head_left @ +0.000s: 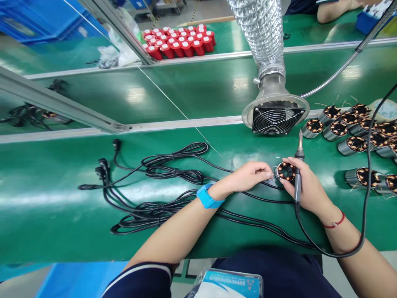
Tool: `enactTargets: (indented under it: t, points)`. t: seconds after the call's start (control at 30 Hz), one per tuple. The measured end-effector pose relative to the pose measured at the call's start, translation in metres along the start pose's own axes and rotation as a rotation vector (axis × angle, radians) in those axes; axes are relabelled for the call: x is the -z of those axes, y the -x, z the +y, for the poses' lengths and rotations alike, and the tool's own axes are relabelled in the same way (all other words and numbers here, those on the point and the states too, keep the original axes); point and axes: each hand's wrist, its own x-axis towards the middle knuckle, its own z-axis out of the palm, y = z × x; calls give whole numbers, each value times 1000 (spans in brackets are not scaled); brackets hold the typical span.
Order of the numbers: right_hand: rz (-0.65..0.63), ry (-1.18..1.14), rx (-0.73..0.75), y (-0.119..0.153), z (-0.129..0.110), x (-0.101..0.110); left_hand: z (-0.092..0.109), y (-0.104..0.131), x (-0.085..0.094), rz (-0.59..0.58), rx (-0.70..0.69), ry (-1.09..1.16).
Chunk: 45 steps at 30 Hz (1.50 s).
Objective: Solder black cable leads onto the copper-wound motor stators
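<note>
My right hand (307, 186) is wrapped around a motor stator (285, 171) with copper windings, its open end facing up. A soldering iron (298, 182) lies across the same hand, its tip pointing away from me. My left hand (252, 176) is just left of the stator, thumb and fingers pinched together at a thin wire by the stator's side; the wire's end is too small to make out. Black power cords (176, 174) lie bundled on the green bench, their loose ends running beneath my left wrist and toward the stator.
Several more stators (336, 129) stand at the right. A fan-fronted extraction hood (276, 114) on a foil duct hangs above the bench's back edge. The iron's black cable (367, 182) loops over my right forearm. Red cylinders (182, 41) stand behind the partition, near another person's arm (331, 10).
</note>
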Motion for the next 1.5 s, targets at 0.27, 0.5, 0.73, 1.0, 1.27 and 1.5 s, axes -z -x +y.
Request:
enactTargets:
  t: [0.27,0.5,0.73,1.0,1.27,1.5]
  points:
    - [-73,-30,22,-3,1,10,3,-3,-13,-41,45,130]
    - [-21,-146,24,-3,8,32,1,6,-33,-33,-104,-813]
    - [305,-504,-111,-2,-5,24,17,17,-19,46,-6,-154]
    - [279,-791,-117,-2,-23,11,14,17,-11,85,24,-54]
    - [263,-819,-108,-1,-25,15,12,15,-10,72,47,-49]
    - [327,-639,-107,-1,-21,13,14,13,-21,283,-64,189]
